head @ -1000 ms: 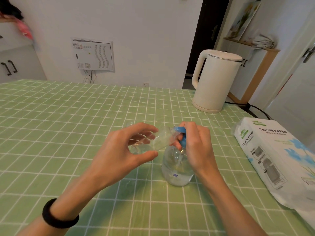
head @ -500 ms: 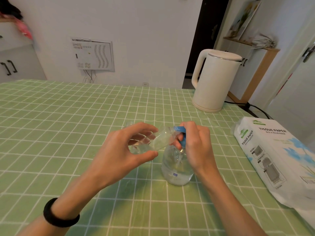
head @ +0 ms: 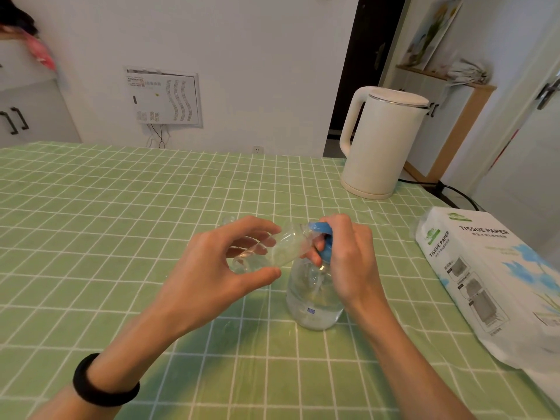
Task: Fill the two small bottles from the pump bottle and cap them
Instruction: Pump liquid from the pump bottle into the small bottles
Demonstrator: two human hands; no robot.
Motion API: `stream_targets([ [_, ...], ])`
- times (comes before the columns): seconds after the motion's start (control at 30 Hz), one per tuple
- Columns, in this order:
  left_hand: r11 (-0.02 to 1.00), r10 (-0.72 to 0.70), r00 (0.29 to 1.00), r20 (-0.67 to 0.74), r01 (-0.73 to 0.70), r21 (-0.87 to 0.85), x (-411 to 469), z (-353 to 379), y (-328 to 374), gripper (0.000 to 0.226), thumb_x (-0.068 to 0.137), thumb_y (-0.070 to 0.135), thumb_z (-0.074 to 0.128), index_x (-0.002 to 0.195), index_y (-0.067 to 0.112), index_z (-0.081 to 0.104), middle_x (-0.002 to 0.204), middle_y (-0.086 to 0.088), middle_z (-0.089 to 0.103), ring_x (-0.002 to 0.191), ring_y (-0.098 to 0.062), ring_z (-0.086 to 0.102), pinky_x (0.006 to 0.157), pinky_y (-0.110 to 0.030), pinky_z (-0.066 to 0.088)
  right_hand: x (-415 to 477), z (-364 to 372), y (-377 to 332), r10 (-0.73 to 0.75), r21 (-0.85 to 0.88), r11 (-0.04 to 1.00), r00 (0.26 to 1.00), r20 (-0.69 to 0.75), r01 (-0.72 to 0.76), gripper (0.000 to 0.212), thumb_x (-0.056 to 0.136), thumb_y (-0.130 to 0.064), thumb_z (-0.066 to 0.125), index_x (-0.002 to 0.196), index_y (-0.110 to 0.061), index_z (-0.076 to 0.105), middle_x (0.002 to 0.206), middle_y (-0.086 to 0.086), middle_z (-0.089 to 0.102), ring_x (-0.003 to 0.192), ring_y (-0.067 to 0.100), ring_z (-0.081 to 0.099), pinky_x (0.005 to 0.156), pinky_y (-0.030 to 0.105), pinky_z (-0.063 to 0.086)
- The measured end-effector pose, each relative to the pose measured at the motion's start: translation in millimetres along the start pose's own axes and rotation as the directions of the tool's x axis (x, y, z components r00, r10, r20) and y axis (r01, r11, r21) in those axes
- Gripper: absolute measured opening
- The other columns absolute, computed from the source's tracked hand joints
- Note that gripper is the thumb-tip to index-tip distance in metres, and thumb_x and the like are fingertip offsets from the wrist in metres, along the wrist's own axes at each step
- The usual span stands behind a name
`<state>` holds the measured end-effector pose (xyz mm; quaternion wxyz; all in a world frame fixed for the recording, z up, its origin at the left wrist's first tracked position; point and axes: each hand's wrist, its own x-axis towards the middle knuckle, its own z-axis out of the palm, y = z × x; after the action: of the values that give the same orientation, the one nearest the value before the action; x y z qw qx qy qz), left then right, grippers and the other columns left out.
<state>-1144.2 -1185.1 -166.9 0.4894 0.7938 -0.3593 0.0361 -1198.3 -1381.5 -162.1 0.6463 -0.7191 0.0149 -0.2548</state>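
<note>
On the table [head: 121, 237] with its green checked cloth, seen from the head camera, a clear round pump bottle [head: 313, 298] is standing upright just in front of the person, part full of clear liquid. It is resting on the cloth, probably so the pressing force goes down into the table rather than into a wrist.

The right hand [head: 348, 262] is wrapping over the blue plastic pump head [head: 325, 237]. Its fingers [head: 336, 225] are curling tightly round the top, clamped on it and ready to press.

The left hand [head: 218, 268] is holding a transparent, thin-walled small bottle [head: 269, 250] above the table, tipped almost onto its side. Its mouth is pointing at the blue nozzle and appears to be touching it, which looks like the way to catch each squirt. The left fingers [head: 254, 226] are half open in a wide pinch, with the forefinger across the top and the thumb underneath, pressing on the clear wall. A little liquid seems to be pooling at its lower end, so I judge the filling is under way, not finished.

Something small and clear [head: 227, 220] is showing just beyond the left hand. I cannot tell whether it is the second bottle or a cap.

A cream electric kettle [head: 381, 144] is standing well apart at the far edge, and a white pack of tissue paper [head: 485, 268] is lying to the right.
</note>
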Motion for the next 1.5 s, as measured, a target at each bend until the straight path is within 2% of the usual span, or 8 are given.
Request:
stream_targets([
  [0.1, 1.000, -0.001, 1.000, -0.001, 0.001, 0.011, -0.3, -0.3, -0.1, 0.050, 0.078, 0.039, 0.086, 0.124, 0.043, 0.070, 0.113, 0.022, 0.075, 0.109, 0.000, 0.072, 0.098, -0.026, 0.059, 0.0, -0.8, 0.5, -0.015, -0.039, 0.999, 1.000, 0.012, 0.015, 0.041, 0.094, -0.023, 0.038, 0.056, -0.007, 0.043, 0.054, 0.023, 0.042, 0.049, 0.013, 0.048, 0.056, 0.015, 0.044],
  [0.17, 1.000, 0.000, 1.000, -0.003, 0.000, 0.013, -0.7, -0.2, -0.2, 0.050, 0.078, 0.038, 0.086, 0.124, 0.043, 0.069, 0.113, 0.022, 0.075, 0.109, -0.001, 0.072, 0.098, -0.027, 0.059, -0.4, -1.0, 1.1, -0.002, -0.046, 0.999, 1.000, 0.010, 0.002, 0.042, 0.094, -0.025, 0.038, 0.057, -0.007, 0.043, 0.053, 0.015, 0.046, 0.050, 0.010, 0.050, 0.057, 0.015, 0.044],
  [0.47, 1.000, 0.007, 1.000, -0.009, -0.007, -0.001, -0.5, 0.0, 0.2, 0.050, 0.078, 0.032, 0.089, 0.123, 0.042, 0.070, 0.112, 0.022, 0.075, 0.106, -0.002, 0.073, 0.095, -0.024, 0.059, -0.1, -0.3, 3.1, 0.006, -0.069, 0.998, 1.000, -0.013, -0.007, 0.054, 0.100, -0.037, 0.039, 0.050, -0.020, 0.047, 0.051, 0.003, 0.050, 0.054, 0.012, 0.055, 0.061, 0.024, 0.049],
  [0.73, 1.000, -0.002, 1.000, -0.002, 0.002, 0.015, -1.3, 0.4, 0.3, 0.049, 0.078, 0.038, 0.086, 0.125, 0.041, 0.070, 0.113, 0.020, 0.076, 0.108, -0.002, 0.072, 0.097, -0.029, 0.060, 0.5, -1.9, 4.8, -0.019, -0.076, 0.997, 1.000, -0.006, 0.018, 0.046, 0.094, -0.026, 0.038, 0.058, 0.004, 0.040, 0.053, 0.024, 0.045, 0.050, 0.010, 0.053, 0.056, 0.020, 0.044],
  [1.07, 1.000, 0.005, 1.000, -0.011, -0.005, 0.003, -1.0, 1.5, -1.2, 0.051, 0.077, 0.037, 0.087, 0.124, 0.044, 0.070, 0.112, 0.021, 0.076, 0.107, -0.003, 0.073, 0.096, -0.031, 0.061, 0.1, -0.5, 6.3, -0.003, -0.047, 0.999, 1.000, -0.020, 0.002, 0.052, 0.102, -0.035, 0.037, 0.054, -0.015, 0.046, 0.052, 0.004, 0.049, 0.054, 0.012, 0.055, 0.061, 0.022, 0.049],
  [1.17, 1.000, 0.006, 1.000, -0.007, -0.006, 0.004, -1.2, 1.4, -1.1, 0.050, 0.077, 0.037, 0.087, 0.124, 0.043, 0.070, 0.112, 0.021, 0.076, 0.108, -0.003, 0.073, 0.097, -0.032, 0.060, 0.1, -0.3, 4.9, 0.000, -0.015, 1.000, 1.000, -0.016, 0.000, 0.051, 0.099, -0.030, 0.039, 0.051, -0.020, 0.048, 0.053, 0.010, 0.047, 0.052, 0.013, 0.053, 0.059, 0.019, 0.047],
  [1.3, 1.000, 0.006, 1.000, -0.004, -0.006, 0.020, -0.6, 0.2, -1.7, 0.050, 0.078, 0.037, 0.087, 0.125, 0.042, 0.070, 0.112, 0.021, 0.076, 0.108, -0.002, 0.072, 0.098, -0.029, 0.060, 1.6, -1.5, 4.6, -0.026, -0.043, 0.999, 1.000, -0.004, 0.026, 0.045, 0.094, -0.023, 0.038, 0.058, 0.004, 0.040, 0.057, 0.032, 0.041, 0.049, 0.014, 0.049, 0.056, 0.017, 0.045],
  [1.5, 1.000, 0.026, 1.000, 0.014, -0.025, -0.017, -0.7, -0.3, -3.2, 0.052, 0.079, 0.043, 0.083, 0.129, 0.043, 0.069, 0.114, 0.025, 0.076, 0.110, 0.001, 0.072, 0.098, -0.024, 0.058, 0.1, -1.1, 3.6, -0.008, -0.019, 1.000, 1.000, -0.001, 0.008, 0.047, 0.096, -0.028, 0.040, 0.050, -0.024, 0.049, 0.052, 0.007, 0.049, 0.051, 0.009, 0.053, 0.058, 0.016, 0.046],
])
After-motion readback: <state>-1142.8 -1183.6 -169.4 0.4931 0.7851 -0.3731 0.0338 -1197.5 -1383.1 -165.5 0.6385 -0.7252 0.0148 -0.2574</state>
